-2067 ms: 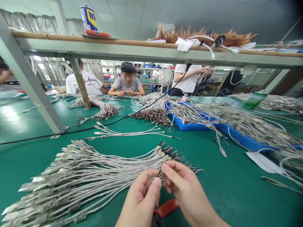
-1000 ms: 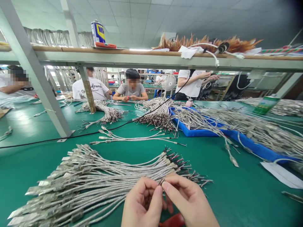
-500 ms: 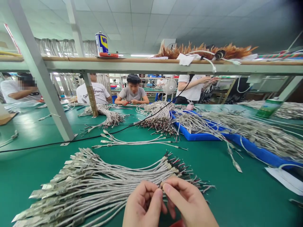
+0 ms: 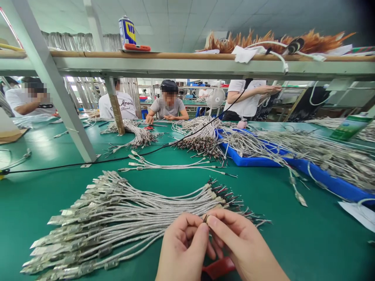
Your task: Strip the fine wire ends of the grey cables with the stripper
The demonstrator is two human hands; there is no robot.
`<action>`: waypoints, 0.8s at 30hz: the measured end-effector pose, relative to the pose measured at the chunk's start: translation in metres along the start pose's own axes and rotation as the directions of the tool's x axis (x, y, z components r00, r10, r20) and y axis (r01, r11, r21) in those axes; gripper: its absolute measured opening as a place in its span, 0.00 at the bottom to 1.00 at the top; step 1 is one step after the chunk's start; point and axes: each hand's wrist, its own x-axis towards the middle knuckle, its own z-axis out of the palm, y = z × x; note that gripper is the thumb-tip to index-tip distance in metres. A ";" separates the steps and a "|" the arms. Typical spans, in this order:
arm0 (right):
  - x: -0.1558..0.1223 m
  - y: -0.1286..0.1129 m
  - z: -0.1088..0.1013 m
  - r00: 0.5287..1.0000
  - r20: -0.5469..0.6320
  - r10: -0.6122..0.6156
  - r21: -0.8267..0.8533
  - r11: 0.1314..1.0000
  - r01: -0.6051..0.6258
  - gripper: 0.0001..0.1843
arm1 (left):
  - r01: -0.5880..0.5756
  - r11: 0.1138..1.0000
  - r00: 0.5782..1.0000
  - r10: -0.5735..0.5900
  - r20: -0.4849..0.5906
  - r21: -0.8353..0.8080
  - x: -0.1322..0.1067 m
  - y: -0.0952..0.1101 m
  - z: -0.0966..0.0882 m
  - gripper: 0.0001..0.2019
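A big fan of grey cables (image 4: 123, 212) lies on the green table (image 4: 293, 242), metal plugs to the left and stripped coloured wire ends (image 4: 231, 201) to the right. My left hand (image 4: 183, 249) and my right hand (image 4: 237, 244) meet at the bottom centre. Both pinch the thin wire end of one cable (image 4: 205, 218) between thumb and forefinger. Under my hands lies a tool with red handles (image 4: 218, 268), partly hidden.
Blue trays (image 4: 252, 160) heaped with more cables sit at right. A few loose cables (image 4: 175, 166) and a black cord (image 4: 88, 163) lie further back. A grey shelf post (image 4: 61, 101) stands left. Several people work across the table, near a small fan (image 4: 215, 98).
My hands have stayed pinched on the wire end, turning it slightly. The view tilted up and then back down; the red-handled tool shows again below my hands.
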 end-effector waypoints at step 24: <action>-0.004 0.001 0.004 0.995 -0.090 0.044 -0.013 0.999 -0.046 0.19 | 0.075 0.994 0.995 -0.080 0.068 0.077 0.004 -0.006 -0.010 0.24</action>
